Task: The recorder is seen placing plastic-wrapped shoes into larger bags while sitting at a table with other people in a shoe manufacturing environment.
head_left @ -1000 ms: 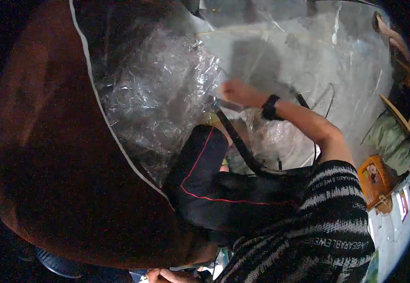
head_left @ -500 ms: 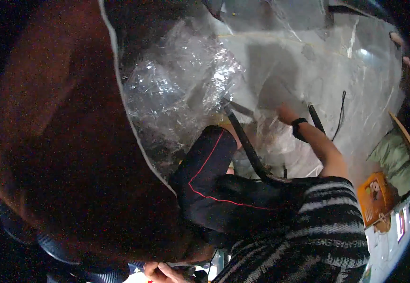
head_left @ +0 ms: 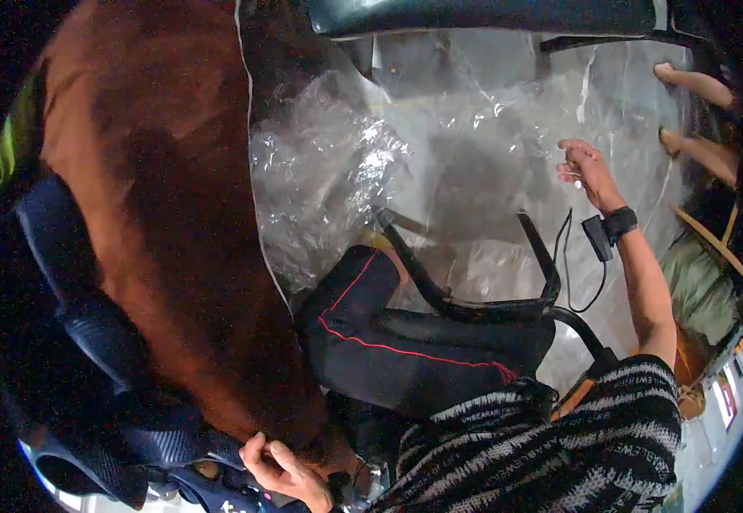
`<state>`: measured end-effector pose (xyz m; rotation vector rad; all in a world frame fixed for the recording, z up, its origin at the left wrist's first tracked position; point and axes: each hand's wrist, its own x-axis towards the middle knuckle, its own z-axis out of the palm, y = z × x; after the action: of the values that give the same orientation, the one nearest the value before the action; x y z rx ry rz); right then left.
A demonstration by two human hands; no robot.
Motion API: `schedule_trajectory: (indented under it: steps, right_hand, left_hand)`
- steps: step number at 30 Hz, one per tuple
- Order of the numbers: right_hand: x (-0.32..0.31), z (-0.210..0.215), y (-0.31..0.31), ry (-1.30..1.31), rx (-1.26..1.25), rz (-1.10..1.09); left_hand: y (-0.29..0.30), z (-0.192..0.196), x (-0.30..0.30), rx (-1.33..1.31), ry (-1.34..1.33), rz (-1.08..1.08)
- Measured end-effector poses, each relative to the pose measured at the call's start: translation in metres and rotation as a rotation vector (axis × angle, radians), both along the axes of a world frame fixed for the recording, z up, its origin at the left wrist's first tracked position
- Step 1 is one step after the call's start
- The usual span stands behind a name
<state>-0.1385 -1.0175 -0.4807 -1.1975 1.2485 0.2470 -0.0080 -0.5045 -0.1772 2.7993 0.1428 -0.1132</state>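
Observation:
My right hand (head_left: 589, 173) is stretched out above the plastic-covered floor, with a black device on its wrist (head_left: 609, 229). Its fingers are bent inward, and a tiny white thing shows at their tips, too small to name. Low in the view, my left hand (head_left: 290, 474) is beside the lower end of a large brown cloth (head_left: 175, 231) with a pale edge. Its thumb and forefinger are bent close together; whatever may be between them is hidden. Dark blue ribbed fabric (head_left: 170, 445) lies close to that hand.
Crumpled clear plastic sheeting (head_left: 328, 162) spreads over the grey floor. Black bent bars (head_left: 440, 295) stand by my legs in black trousers (head_left: 414, 342). A black cable (head_left: 602, 286) loops near my right wrist. Another person's bare limbs (head_left: 700, 158) enter at right, above a green bundle (head_left: 713, 286).
My right hand has swung outward to the right, away from the black bars. My left hand has come further up into view. The whole view has shifted, showing a dark padded edge at the top.

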Motion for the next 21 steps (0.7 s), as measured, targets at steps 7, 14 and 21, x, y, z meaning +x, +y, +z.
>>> schedule_trajectory:
  steps: [7, 14, 21]
  right_hand:
    - [0.021, 0.035, 0.018, -0.143, -0.070, -0.035]
    - [0.089, 0.090, 0.077, -0.434, -0.131, 0.307]
    - [0.122, 0.104, 0.137, -0.333, -1.118, 0.971]
  left_hand:
    - [0.003, -0.006, 0.007, 0.023, -0.041, -0.144]
    - [0.001, -0.007, 0.014, -0.053, -0.058, -0.213]
    - [-0.007, 0.008, 0.015, -0.058, 0.038, -0.221]
